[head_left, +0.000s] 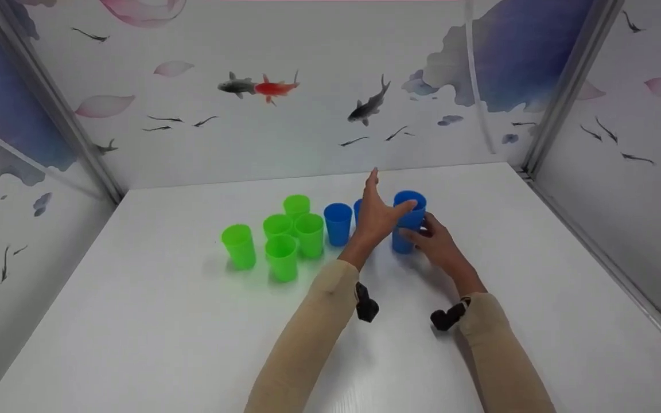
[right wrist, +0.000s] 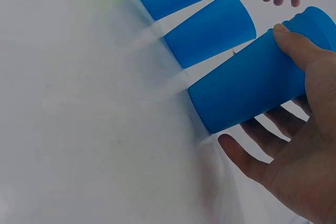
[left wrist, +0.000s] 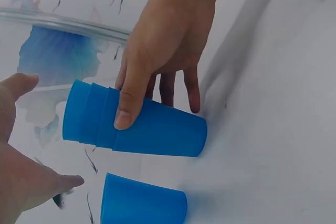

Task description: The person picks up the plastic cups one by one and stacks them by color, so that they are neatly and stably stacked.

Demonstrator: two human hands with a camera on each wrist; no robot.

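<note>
My right hand [head_left: 436, 241] grips a stack of nested blue cups [head_left: 404, 241] standing upright on the table, thumb on one side and fingers round the other. Two extra rims show near the top of the stack [left wrist: 157, 127] in the left wrist view. Beside the stack's upper end is my left hand [head_left: 377, 215], its fingers straight and spread, holding nothing; the left wrist view shows it apart from the cups. Two single blue cups stand left of the stack: one in plain sight [head_left: 338, 226], the other [right wrist: 212, 30] mostly hidden behind my left hand in the head view.
Several green cups stand upright left of the blue ones, one green cup [head_left: 238, 246] a little apart at the far left. The white table [head_left: 193, 344] is enclosed by printed panels at the back [head_left: 307, 46] and both sides.
</note>
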